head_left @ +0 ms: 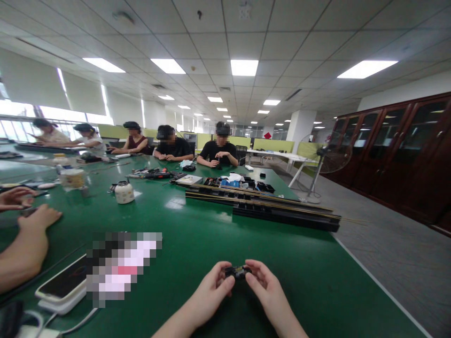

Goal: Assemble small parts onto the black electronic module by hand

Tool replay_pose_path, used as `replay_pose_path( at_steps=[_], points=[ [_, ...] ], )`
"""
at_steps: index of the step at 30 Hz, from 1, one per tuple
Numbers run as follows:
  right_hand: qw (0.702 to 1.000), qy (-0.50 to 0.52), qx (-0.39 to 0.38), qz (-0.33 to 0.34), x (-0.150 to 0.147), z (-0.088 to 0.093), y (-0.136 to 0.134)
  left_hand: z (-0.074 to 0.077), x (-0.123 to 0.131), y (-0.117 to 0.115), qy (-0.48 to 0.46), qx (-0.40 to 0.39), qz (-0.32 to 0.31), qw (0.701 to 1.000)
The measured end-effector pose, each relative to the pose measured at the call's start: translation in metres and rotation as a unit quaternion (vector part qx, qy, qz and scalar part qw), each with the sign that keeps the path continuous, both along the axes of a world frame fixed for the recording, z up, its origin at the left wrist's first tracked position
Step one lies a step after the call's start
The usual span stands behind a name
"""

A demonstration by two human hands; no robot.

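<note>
A small black part (238, 272) with a yellowish strip on top is held up between both hands, above the green table near its front edge. My left hand (215, 287) pinches its left end between thumb and fingers. On the other end, the thumb and fingers of my right hand (263, 281) are closed as well. Fine details of the part are too small to make out.
Long black rails (285, 220) with thin brass-coloured rods lie ahead. A white jar (124, 192) and a phone (63, 281) with cables are to the left. Another person's hands (38, 218) work at far left. Several people sit across the green table (169, 263).
</note>
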State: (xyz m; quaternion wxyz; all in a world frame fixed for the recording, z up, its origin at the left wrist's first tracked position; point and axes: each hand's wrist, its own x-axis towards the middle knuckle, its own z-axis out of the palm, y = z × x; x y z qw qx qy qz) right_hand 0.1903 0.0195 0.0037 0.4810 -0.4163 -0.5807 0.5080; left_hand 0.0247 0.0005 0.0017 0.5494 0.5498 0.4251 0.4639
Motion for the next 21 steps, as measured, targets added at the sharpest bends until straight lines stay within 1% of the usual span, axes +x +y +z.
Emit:
replay_pose_path(
  at_steps=[7,13,21],
  points=[
    [1.000,-0.003,-0.005,0.006,0.0007,0.0005,0.0001,0.0024,0.0006,-0.0003,-0.008,0.002,-0.010,1.000],
    [1.000,-0.001,-0.004,0.011,0.0014,-0.0021,0.0009,0.0009,0.0005,-0.0001,-0.012,0.001,-0.011,1.000],
    [1.000,-0.007,-0.004,0.023,0.0006,-0.0016,0.0003,0.0015,0.0010,0.0005,-0.014,0.008,-0.003,1.000]
  ],
)
